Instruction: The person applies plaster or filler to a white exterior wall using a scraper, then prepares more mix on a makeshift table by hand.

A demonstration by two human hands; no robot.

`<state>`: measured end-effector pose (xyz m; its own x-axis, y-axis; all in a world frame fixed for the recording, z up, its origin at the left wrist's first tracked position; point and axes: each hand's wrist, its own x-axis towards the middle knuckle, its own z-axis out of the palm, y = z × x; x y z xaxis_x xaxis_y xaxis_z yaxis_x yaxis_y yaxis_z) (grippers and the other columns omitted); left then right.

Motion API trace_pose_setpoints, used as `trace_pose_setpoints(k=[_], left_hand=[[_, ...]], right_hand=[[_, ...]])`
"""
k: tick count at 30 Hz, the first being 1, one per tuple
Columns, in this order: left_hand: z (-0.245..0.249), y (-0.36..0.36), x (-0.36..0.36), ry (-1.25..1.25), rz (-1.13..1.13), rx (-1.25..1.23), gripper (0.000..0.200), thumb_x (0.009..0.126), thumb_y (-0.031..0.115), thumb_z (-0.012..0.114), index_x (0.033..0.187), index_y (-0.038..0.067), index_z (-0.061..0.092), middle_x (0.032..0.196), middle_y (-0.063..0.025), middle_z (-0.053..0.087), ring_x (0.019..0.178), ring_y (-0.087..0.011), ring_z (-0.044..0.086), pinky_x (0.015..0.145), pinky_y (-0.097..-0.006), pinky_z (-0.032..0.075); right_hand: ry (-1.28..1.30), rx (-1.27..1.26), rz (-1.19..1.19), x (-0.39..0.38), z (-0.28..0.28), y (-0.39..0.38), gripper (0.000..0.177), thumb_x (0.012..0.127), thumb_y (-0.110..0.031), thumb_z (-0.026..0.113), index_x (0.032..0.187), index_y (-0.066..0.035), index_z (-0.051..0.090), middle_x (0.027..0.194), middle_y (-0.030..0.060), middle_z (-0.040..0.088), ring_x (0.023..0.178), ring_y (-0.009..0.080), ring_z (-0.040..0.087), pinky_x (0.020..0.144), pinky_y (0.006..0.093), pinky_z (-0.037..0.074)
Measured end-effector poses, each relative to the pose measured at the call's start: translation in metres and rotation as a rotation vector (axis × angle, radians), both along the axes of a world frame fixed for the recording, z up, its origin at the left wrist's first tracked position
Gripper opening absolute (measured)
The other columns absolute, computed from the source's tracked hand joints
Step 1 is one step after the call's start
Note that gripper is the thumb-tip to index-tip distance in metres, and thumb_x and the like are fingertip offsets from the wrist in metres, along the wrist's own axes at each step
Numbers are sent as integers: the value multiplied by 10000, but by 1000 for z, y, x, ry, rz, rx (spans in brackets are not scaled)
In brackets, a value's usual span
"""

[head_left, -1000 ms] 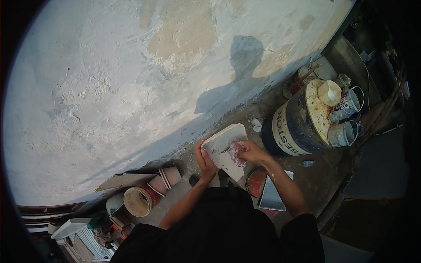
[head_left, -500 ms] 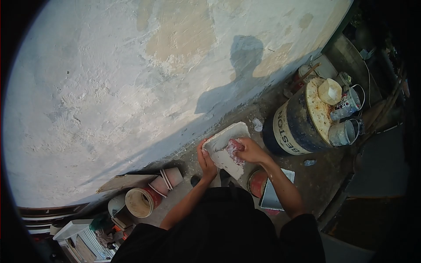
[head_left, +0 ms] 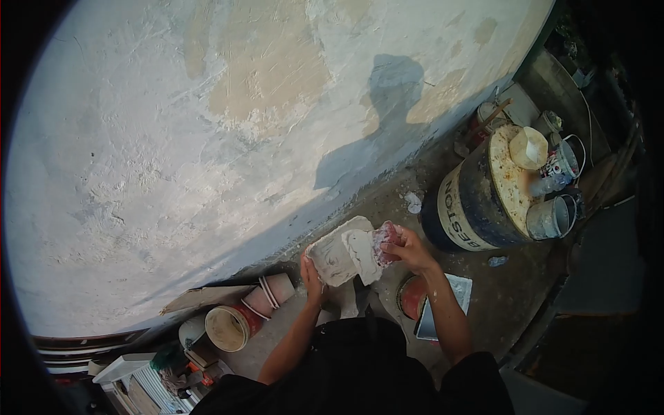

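Observation:
My left hand [head_left: 311, 278] grips the left edge of a shallow white tray [head_left: 330, 257], its fingers along the outer side. White paste lies inside the tray. At the tray's right end, my right hand [head_left: 409, 250] is closed on a reddish-pink, paste-smeared lump [head_left: 388, 242], perhaps a cloth or sponge; its exact kind is unclear. The lump is against a thick white layer of paste [head_left: 361, 250]. Beyond the tray rises a patchy plastered wall [head_left: 207, 159] bearing a person's shadow.
A large BESTON drum [head_left: 470, 200] stands right, with a cut container [head_left: 528, 148] and metal pail [head_left: 550, 217] on top. Below right are a red bucket [head_left: 413, 297] and a grey tray [head_left: 448, 304]. Stacked buckets [head_left: 228, 328] lie lower left.
The tray has tilted and shifted slightly left and down. My right hand has moved right with the lump, from the tray's middle to its right end.

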<state>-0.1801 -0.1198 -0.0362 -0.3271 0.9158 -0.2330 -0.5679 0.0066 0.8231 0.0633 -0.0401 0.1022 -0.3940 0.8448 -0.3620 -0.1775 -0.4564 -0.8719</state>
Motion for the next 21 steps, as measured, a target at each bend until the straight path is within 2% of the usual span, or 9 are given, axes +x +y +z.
trace_pose_setpoints(k=[2,4,6,9,12,14,16,19,21], left_hand=[[-12,-3,-12,-115,-10,-87,447,1054,353,325,1334,21,427,1274,-126,521,1153,-216,541,1008,-393,436],[-8,-5,-20,-159,-19,-121,457,1051,375,323,1327,28,435,1277,-115,517,1149,-217,547,1000,-399,451],[-15,-20,-28,122,-94,-95,633,982,521,403,1370,22,386,1311,-130,504,1184,-250,537,999,-414,458],[-83,-51,-55,393,-100,-86,890,856,697,507,1403,17,331,1358,-147,468,1217,-282,523,1002,-436,462],[-76,-60,-41,324,-64,-236,788,927,664,398,1319,-20,391,1269,-140,496,1160,-245,533,986,-405,448],[-99,-81,-45,394,-89,-255,947,809,727,526,1388,5,324,1348,-149,447,1228,-279,496,1016,-440,439],[-110,-101,-49,415,-104,-287,1061,735,761,604,1425,21,284,1388,-154,421,1263,-299,477,1032,-460,434],[-113,-109,-43,345,-86,-333,1098,696,747,662,1435,37,265,1383,-148,422,1263,-305,476,1037,-467,431],[-103,-101,-33,384,-84,-361,1051,735,787,569,1395,11,310,1337,-151,446,1220,-290,495,1004,-453,445]], right_hand=[[10,-31,-133,12,-13,15,289,880,-20,651,1154,-6,559,944,17,653,811,81,633,723,249,547],[64,-7,-242,23,-55,37,276,880,-17,647,1145,-10,571,975,27,659,832,87,640,726,251,545],[71,-60,-345,29,-111,56,264,880,-27,652,1135,-16,583,982,23,652,839,88,636,741,247,531],[51,-53,-475,18,-205,97,250,871,-2,641,1115,-15,591,983,40,650,874,111,635,782,269,521],[-27,-27,-583,-19,-303,131,270,843,16,632,1109,5,587,992,80,669,861,167,667,756,293,530],[-111,0,-624,-58,-347,149,291,828,16,624,1116,16,580,993,96,670,878,183,672,774,307,526],[-289,-26,-632,-96,-369,158,304,825,13,611,1125,27,563,990,126,672,897,209,680,796,318,519],[-361,59,-662,-145,-372,170,180,830,3,614,1005,10,574,886,87,669,801,143,650,725,293,502],[-367,87,-647,-173,-363,175,139,835,-18,627,958,7,566,838,92,669,780,142,651,711,302,502]])
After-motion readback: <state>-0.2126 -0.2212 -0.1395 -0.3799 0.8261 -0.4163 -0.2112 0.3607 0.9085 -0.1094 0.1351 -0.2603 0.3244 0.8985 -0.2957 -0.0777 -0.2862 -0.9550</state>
